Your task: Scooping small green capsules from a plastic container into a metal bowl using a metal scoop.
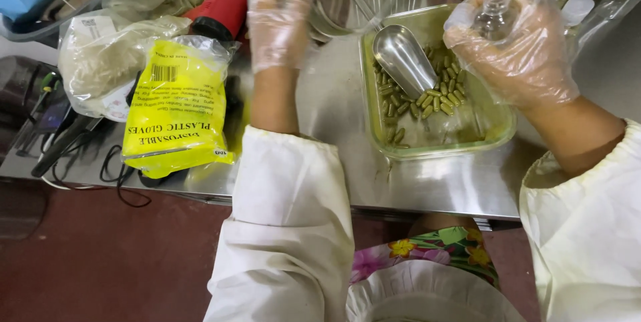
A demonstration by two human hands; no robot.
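Your right hand (514, 45) grips small clear bottle (495, 15) over glass dish (497, 136), apparently unfilled. Left hand (277, 18) beyond dish, grip unclear. Capsules (437, 98), scoop (404, 58) remain in dish.

A steel table (427, 182) stands before the person. On it, to the right, sits a glass dish (497, 132) with capsules (437, 98) in it and a metal scoop (404, 58) resting among them. The right hand (517, 45) hovers over the dish's far right corner, gripping a small bottle (495, 12). The left hand (279, 18) is left of the dish. Further left lies a packet of gloves (175, 105) (partly over cables), with bags (100, 62) behind it.
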